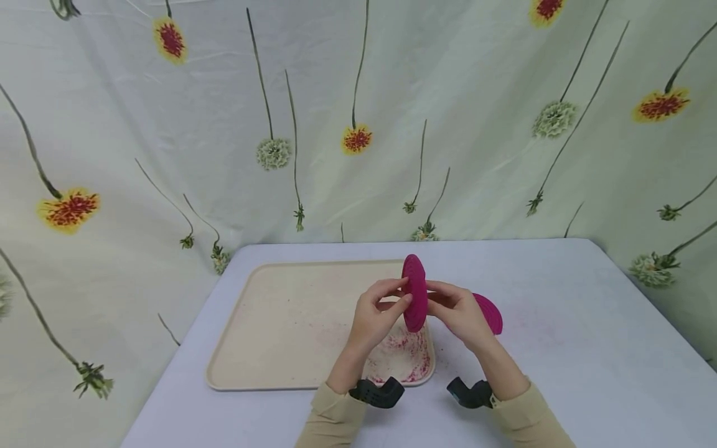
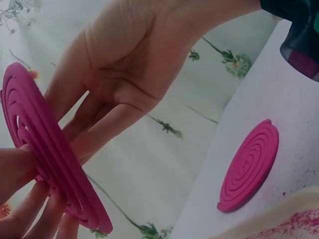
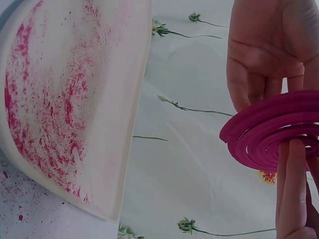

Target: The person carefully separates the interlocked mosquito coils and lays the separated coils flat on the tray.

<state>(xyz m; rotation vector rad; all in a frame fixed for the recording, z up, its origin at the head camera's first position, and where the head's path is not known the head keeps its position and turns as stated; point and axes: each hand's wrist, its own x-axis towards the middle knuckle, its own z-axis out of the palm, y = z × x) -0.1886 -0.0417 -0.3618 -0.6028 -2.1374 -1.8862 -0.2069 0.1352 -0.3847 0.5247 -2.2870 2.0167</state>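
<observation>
Magenta spiral disc (image 1: 416, 305) stands nearly on edge, raised off the tabletop (image 1: 588, 348) near the right end of the beige tray (image 1: 269, 323). Left hand (image 1: 372, 314) and right hand (image 1: 459, 308) pinch it, fingers (image 3: 295, 184) on opposite faces. Gaps show between coils; uneven pressure near the centre could separate or break them. Slackened grip risks a drop onto the pink residue (image 1: 414, 361) beneath.
</observation>
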